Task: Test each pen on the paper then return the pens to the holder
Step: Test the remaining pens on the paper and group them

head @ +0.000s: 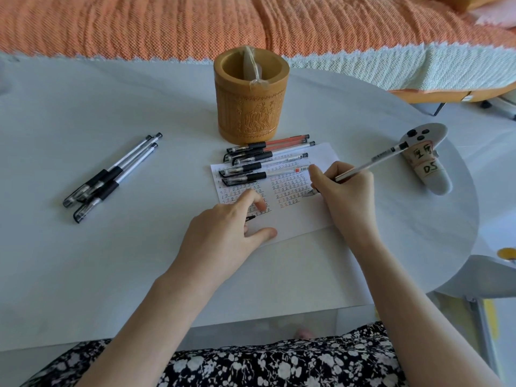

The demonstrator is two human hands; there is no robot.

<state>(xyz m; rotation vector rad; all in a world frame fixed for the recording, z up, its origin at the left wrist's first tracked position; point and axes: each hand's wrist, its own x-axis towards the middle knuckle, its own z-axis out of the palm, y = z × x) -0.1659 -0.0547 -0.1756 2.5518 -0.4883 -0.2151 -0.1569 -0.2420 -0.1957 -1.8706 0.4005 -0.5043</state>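
Right hand (344,196) closed in a writing grip on one pen (371,164), tip down on the paper (307,216), barrel slanting up toward the right edge of the table (111,275). Left hand (223,233) spread flat, fingers loosely apart, pinning the sheet's near-left corner; a small dark piece, possibly a cap (250,218), shows under the fingers, though whether it is gripped cannot be told. Five or six capped pens (251,170) lie in a row across the sheet's far end, just in front of the carved holder (250,107), which stands toward the far edge and holds only a clear wrapped item. Three more pens (111,174) lie well apart toward the left side. Risks, as judged: the row on the paper rides on the same sheet being written on, so a tug or slide of the paper could roll those pens into the holder's base or off the sheet; the raised pen tail points at the white controller (424,160) near the right edge, and a wide swing could knock it. A loose cap could be lost if the left hand lifts. Open room: broad bare table at the left and along the near edge; the right side is tight, with the curved edge close behind the controller.
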